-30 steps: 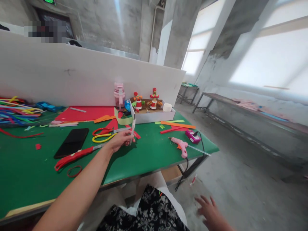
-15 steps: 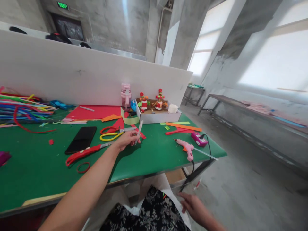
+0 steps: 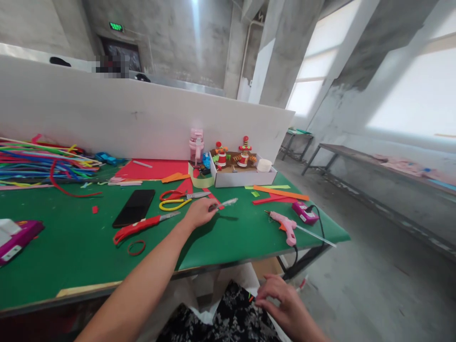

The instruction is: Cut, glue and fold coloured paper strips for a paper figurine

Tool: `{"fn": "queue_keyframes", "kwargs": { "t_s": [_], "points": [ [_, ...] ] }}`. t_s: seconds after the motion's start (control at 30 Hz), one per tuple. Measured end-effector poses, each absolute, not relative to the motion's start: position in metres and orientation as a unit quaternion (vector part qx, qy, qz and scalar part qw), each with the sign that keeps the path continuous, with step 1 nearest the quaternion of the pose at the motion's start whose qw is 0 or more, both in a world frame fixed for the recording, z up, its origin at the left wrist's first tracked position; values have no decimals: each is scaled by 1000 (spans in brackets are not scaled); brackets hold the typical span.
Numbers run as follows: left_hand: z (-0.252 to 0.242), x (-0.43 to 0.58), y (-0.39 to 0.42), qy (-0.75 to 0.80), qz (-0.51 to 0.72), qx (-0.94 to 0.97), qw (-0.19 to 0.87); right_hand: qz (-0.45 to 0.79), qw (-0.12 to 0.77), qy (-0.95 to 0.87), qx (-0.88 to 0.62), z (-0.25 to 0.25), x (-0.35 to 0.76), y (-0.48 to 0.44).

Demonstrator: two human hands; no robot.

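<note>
My left hand [image 3: 200, 212] reaches over the green table [image 3: 235, 232] and is closed on a thin pale stick [image 3: 225, 204] that points right, low above the surface. Just behind the hand lie yellow-and-red scissors [image 3: 177, 200], and to its left a red-handled knife [image 3: 144, 225]. My right hand [image 3: 285, 306] is down at my lap beside the black floral cloth [image 3: 235, 320], fingers curled and pinching at something small I cannot make out. A pink glue gun [image 3: 285, 224] lies near the table's right front corner.
A white box with small red figures [image 3: 245, 172] stands at the back, with a pink bottle [image 3: 196, 145] beside it. A black phone [image 3: 134, 208], a red ring [image 3: 136, 247], paper strips [image 3: 278, 192], coloured pipe cleaners [image 3: 39, 161] and a magenta box [image 3: 16, 236] lie about. A white partition [image 3: 107, 118] backs the table.
My left hand has lowered the stick from upright to nearly flat, pointing right. My right hand rose from beside the chair to my lap and curled. The view swung left.
</note>
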State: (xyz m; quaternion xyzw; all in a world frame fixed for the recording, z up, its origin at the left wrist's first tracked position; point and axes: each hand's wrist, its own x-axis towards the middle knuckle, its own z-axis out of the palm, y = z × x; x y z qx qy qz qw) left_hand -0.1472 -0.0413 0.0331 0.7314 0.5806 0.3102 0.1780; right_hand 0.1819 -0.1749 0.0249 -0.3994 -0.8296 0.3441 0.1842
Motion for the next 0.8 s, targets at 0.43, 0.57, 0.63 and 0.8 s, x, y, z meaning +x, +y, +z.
{"fn": "queue_keyframes", "kwargs": {
  "t_s": [0.43, 0.57, 0.63, 0.8],
  "points": [
    [36, -138, -49, 583, 190, 788, 54, 271, 257, -857, -354, 34, 163, -181],
    [35, -136, -49, 588, 177, 788, 37, 250, 267, -876, -315, 39, 158, -183],
    [35, -136, -50, 592, 178, 786, 30, 328, 267, -839, -341, 34, 155, -186],
    [34, -135, -51, 598, 195, 777, 11, 401, 286, -792, -362, 22, 152, -188]
  ]
}}
